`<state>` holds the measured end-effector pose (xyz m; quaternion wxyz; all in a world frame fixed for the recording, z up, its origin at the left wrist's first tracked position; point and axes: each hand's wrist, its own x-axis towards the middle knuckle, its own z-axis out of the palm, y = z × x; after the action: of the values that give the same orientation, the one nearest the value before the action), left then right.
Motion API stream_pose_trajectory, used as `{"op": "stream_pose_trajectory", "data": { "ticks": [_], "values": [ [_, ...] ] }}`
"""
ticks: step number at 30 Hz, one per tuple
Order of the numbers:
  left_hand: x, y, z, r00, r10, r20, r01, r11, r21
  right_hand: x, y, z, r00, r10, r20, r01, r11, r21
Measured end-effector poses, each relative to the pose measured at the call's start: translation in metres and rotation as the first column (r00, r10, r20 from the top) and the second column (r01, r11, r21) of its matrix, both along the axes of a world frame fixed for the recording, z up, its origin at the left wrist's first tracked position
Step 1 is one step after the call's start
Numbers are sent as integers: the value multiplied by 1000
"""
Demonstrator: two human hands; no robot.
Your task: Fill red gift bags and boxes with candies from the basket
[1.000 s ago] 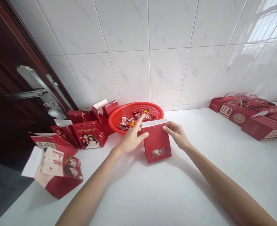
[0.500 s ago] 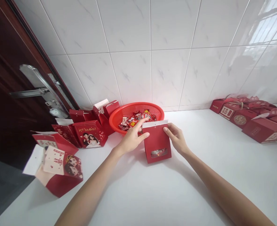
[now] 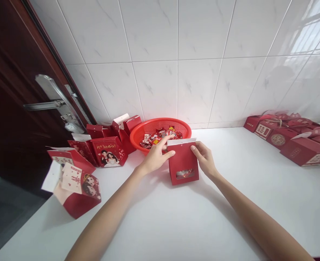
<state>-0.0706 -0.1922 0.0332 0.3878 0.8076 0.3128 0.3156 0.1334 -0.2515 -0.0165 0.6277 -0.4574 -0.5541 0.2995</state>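
A red paper candy box [image 3: 183,157] stands upright on the white tabletop in front of me, with a small window low on its front and a white flap at its top. Candy wrappers show through that window. My right hand [image 3: 204,155] pinches the upper right edge, thumb on the front and fingers behind. At the left edge is my left hand [image 3: 158,154], its thumb over the front, its index finger raised beside the top, and its other fingers partly hidden behind the box. Just behind sits a red plastic basket [image 3: 138,137] of wrapped candies [image 3: 160,135].
Several red printed candy boxes [image 3: 109,152] stand at the left, the nearest one [image 3: 81,199] with its flaps up. More red boxes [image 3: 295,150] with handles are grouped at the right. A tiled wall [image 3: 154,87] runs along the back; a dark door [image 3: 16,65] is at the left.
The view has shifted slightly, so the things at the left appear a little further right. Both hands keep nearly the same places at the candy box.
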Motion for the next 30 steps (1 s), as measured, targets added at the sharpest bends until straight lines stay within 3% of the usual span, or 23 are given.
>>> {"op": "stream_pose_trajectory", "data": {
  "ticks": [6, 14, 20, 30],
  "values": [
    [1, 1, -4, 1000, 7, 25, -7, 1000, -4, 0, 0, -2, 999, -23, 41, 23, 1000, 6],
    [1, 0, -1, 997, 53, -62, -44, 989, 141, 0, -8, 0, 997, -45, 67, 43, 999, 28],
    [0, 3, -7, 999, -30, 13, 28, 995, 96, 1, -12, 1, 993, -58, 98, 56, 998, 29],
    [5, 6, -15, 997, -14, 76, 5, 993, 118, -2, -9, -11, 976, -179, 126, 164, 979, 120]
  ]
}}
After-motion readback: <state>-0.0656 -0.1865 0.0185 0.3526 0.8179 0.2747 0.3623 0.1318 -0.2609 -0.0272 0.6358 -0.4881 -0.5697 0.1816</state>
